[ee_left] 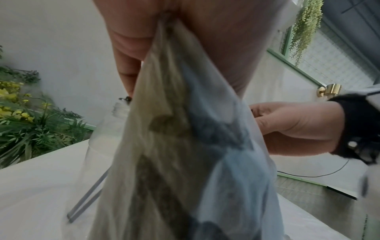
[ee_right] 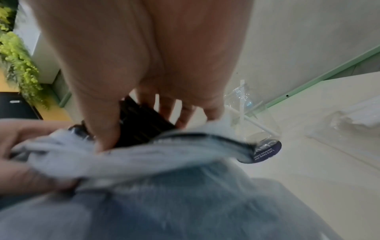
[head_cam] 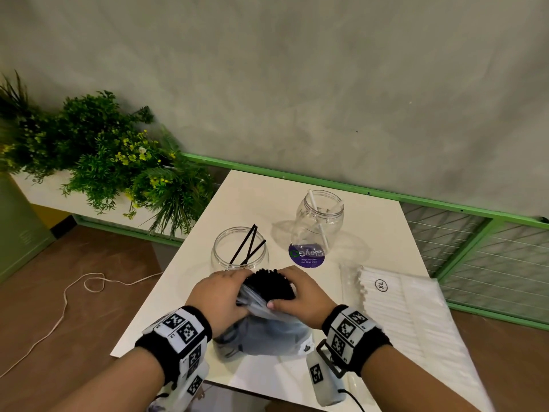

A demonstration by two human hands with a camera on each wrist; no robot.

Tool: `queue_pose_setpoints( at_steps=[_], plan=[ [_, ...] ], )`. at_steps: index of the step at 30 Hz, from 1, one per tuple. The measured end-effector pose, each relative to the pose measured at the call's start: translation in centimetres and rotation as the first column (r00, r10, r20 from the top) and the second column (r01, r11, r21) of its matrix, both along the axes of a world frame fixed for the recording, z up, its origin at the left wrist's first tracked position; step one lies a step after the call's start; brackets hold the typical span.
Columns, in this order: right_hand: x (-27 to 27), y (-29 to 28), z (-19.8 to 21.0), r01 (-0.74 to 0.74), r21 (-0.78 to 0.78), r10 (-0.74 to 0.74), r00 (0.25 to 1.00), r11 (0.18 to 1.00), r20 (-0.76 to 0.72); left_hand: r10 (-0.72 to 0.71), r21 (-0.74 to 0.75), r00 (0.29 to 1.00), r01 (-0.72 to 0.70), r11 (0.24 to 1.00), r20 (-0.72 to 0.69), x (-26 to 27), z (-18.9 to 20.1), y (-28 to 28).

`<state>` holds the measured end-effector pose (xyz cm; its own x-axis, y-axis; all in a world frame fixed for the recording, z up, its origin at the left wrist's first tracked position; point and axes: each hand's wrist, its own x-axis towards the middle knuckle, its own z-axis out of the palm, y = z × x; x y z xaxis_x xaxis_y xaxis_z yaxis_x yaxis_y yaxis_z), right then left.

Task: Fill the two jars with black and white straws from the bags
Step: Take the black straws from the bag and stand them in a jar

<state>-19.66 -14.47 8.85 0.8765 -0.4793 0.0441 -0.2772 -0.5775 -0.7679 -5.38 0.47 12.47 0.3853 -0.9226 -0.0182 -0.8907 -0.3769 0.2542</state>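
Note:
A clear plastic bag (head_cam: 267, 331) of black straws (head_cam: 271, 285) stands near the front of the white table (head_cam: 297, 185). My left hand (head_cam: 219, 295) grips the bag's crumpled mouth (ee_left: 168, 91) from the left. My right hand (head_cam: 300, 295) curls round the bundle of black straws (ee_right: 141, 128), thumb on the near side. Just beyond stands a clear jar (head_cam: 239, 251) holding three black straws. Farther right, a second clear jar (head_cam: 319, 221) holds a couple of white straws. A bag of white straws (head_cam: 413, 310) lies flat at the right.
A purple round sticker (head_cam: 307, 256) lies on the table by the white-straw jar. Green plants (head_cam: 113, 162) fill a planter to the left. A green rail and mesh fence (head_cam: 475, 254) run behind and to the right. A cord (head_cam: 65, 295) trails on the floor.

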Motion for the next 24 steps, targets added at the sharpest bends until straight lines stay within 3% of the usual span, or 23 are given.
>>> queue_pose_setpoints(
  at_steps=[3,6,10,13,18,21,24],
  plan=[
    [-0.6,1.0,-0.8,0.125,-0.065,-0.117,0.986,0.99,0.118,0.033,-0.01,0.999,-0.032,0.999,0.015,0.0,-0.3,-0.1],
    [-1.1,1.9,-1.0,0.202,0.012,-0.201,0.967,0.979,0.156,0.032,-0.009,0.999,-0.032,0.999,0.034,-0.1,-0.4,-0.2],
    [-0.9,1.6,-0.2,0.112,0.092,-0.12,0.989,0.989,0.086,0.011,-0.016,0.999,-0.011,1.0,0.035,-0.1,-0.3,-0.2],
    [-0.3,1.0,0.4,0.055,0.056,-0.059,0.996,0.997,0.073,-0.003,-0.033,1.0,0.003,0.999,0.006,-0.3,-0.2,-0.1],
    [-0.4,0.5,-0.1,0.121,0.016,-0.122,0.988,0.993,0.092,-0.087,-0.222,0.983,0.05,0.974,-0.161,0.2,-0.5,0.7],
    [-0.6,0.3,-0.7,0.161,-0.004,-0.159,0.98,0.987,0.118,-0.199,-0.275,0.977,0.171,0.946,-0.077,0.4,-0.9,1.4],
    [-0.8,0.2,-1.2,0.202,-0.011,-0.198,0.969,0.979,0.15,-0.224,-0.3,0.974,0.219,0.929,0.018,0.5,-1.2,1.6]
  ],
)
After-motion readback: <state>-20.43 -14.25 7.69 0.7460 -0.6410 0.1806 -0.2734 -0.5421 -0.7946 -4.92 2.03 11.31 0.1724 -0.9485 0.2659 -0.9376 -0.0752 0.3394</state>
